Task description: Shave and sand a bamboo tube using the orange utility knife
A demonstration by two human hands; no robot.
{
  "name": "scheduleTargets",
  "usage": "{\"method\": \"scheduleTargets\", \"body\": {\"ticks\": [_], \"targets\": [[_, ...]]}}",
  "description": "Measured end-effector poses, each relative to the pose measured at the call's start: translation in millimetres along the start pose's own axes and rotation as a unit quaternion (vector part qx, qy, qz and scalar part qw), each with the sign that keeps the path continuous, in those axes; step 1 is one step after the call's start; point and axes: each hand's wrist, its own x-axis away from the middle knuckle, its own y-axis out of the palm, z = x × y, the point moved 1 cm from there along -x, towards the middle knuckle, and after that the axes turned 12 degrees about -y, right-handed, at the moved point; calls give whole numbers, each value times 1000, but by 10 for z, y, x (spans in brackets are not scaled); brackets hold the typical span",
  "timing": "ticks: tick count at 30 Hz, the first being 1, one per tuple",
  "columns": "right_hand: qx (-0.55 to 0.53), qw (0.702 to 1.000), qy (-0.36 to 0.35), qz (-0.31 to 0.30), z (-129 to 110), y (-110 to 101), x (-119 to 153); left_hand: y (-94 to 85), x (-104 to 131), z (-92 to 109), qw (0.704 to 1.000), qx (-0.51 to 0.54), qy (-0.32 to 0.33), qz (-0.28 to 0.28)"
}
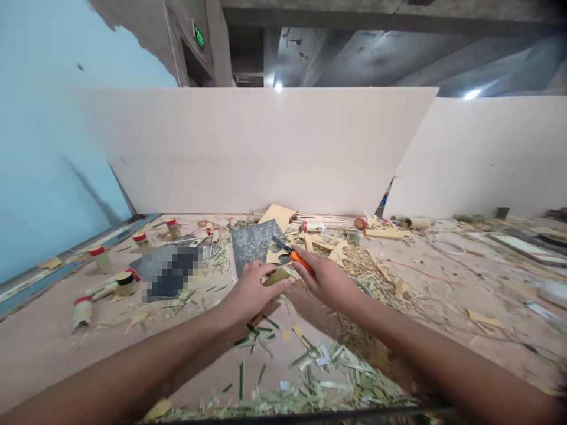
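Near the middle of the table, my left hand pinches a small yellow-green piece between thumb and fingers. My right hand is wrapped round the orange handle of a tool with a dark, narrow head. The tool's head points up and left, above the held piece, and the two do not visibly touch. Beyond the hands lies a dark grey speckled slab, with a yellowish cut sheet at its right edge.
Red-ended bamboo tubes stand and lie at the left beside a dark flat panel. Green and pale slivers litter the near edge. Shavings and a yellow board lie right of centre. A white partition rises behind.
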Motion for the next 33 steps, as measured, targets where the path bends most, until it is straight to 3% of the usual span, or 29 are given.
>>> {"method": "scheduleTargets", "body": {"ticks": [5,8,10,13,16,18,22,29,33], "targets": [[-29,999,-14,16,10,-43,-3,-145,276,427,996,-79,35,-21],[-44,999,-28,17,-51,-82,-6,-164,534,537,1000,17,-16,3],[-46,998,-36,16,-92,-106,-7,-112,674,493,988,148,-48,15],[-42,998,-48,9,-127,-130,-5,33,781,326,938,335,-88,8],[-53,997,-55,1,-149,-146,3,153,810,181,893,435,-113,-25],[-61,996,-58,-2,-175,-159,10,175,826,126,879,464,-102,-40],[-67,996,-62,-8,-257,-181,25,130,879,69,896,437,-73,-34],[-63,995,-74,-3,-307,-192,15,-44,1026,79,933,345,-98,-35],[-58,996,-64,-5,-277,-189,6,-193,1096,100,941,307,-118,-77]]}}
